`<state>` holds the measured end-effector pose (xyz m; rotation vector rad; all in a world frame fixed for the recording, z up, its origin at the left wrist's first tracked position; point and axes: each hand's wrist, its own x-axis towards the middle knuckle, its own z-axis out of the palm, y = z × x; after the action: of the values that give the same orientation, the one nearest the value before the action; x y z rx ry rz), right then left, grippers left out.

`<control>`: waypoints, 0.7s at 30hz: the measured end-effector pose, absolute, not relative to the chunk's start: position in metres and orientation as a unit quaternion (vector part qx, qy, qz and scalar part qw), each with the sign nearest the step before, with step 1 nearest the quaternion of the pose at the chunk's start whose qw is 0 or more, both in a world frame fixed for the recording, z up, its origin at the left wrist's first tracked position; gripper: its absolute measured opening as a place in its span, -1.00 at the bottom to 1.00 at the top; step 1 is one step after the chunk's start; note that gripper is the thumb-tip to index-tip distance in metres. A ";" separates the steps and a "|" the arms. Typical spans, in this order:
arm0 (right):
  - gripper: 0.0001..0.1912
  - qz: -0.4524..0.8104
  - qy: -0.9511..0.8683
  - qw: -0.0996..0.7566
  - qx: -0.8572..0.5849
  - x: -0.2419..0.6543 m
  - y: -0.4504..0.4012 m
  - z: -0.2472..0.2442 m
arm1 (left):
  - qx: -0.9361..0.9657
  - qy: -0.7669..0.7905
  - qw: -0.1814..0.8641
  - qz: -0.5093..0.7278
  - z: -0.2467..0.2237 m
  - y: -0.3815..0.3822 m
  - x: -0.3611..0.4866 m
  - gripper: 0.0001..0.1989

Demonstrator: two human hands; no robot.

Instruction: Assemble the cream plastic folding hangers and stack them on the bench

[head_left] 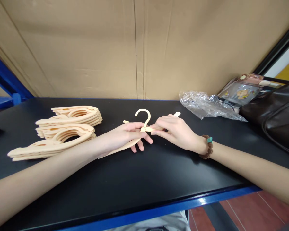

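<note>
A cream plastic hanger (148, 119) with its hook pointing up is held just above the black tabletop, in the middle of the view. My left hand (132, 135) grips its left arm near the joint, thumb on top and fingertips showing below. With thumb and fingers pinched, my right hand (172, 130) holds the part right of the hook; a pale end sticks out behind the knuckles. Two piles of folded cream hangers, a rear one (69, 119) and a front one (53, 147), lie left of my hands.
Crumpled clear plastic (207, 104) lies at the back right, beside a printed clear pouch (240, 93) and a dark leather bag (274, 112). Cardboard (86, 48) stands behind the black table (154, 183), whose front edge is blue.
</note>
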<state>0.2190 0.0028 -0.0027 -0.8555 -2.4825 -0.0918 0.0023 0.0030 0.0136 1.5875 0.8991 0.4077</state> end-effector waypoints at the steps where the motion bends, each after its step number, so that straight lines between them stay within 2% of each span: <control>1: -0.66 -0.031 -0.912 0.254 -0.319 0.219 0.002 -0.003 | 0.684 0.387 0.592 0.175 0.014 0.003 0.002 -0.73; 7: -0.77 0.004 -0.905 0.257 -0.340 0.218 0.001 -0.003 | 0.687 0.393 0.586 0.174 0.014 0.003 0.004 -0.70; 21: -0.81 0.022 -0.896 0.277 -0.348 0.220 0.001 -0.004 | 0.695 0.394 0.576 0.174 0.015 0.002 0.005 -0.71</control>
<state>0.2196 0.0008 -0.0041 -0.9345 -2.4054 0.0583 0.0049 0.0020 0.0148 1.6261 0.9233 0.4064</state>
